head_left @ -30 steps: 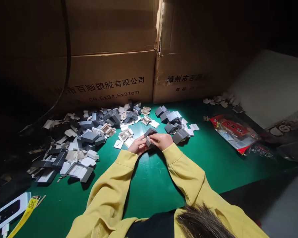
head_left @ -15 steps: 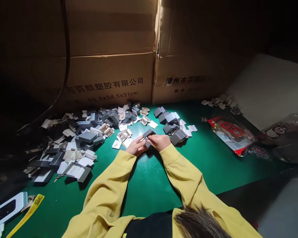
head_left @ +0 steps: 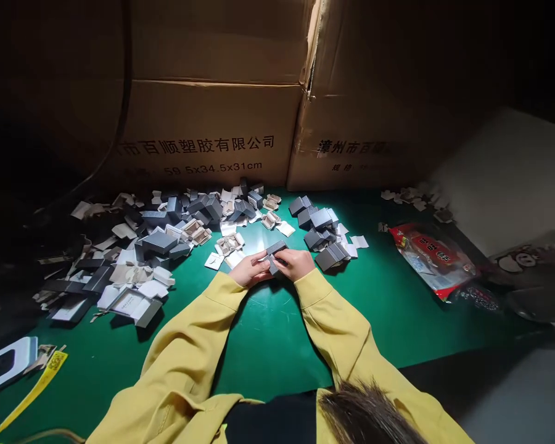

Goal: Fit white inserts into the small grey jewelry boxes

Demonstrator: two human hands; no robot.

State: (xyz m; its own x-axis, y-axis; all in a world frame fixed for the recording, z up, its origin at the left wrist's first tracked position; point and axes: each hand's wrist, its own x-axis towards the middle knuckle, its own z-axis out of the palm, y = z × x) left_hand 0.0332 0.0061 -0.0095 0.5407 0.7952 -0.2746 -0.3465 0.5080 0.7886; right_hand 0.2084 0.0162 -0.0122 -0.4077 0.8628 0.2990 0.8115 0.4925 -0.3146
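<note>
Between my two hands, just above the green table, is a small grey box. My left hand is closed on its left side. From the right, my right hand grips the same box with bent fingers, which hide part of it. Small grey boxes lie in a group just beyond my right hand. White paper inserts rest to the left of my left hand, beside a large heap of grey boxes and loose white pieces.
Two large cardboard cartons stand along the back. On the right lie a red and clear plastic packet and white scraps. A white device and a yellow strap are at the near left.
The view has shifted a little. Both hands still hold the grey box at nearly the same spot, with the right fingers slightly lower on it.
</note>
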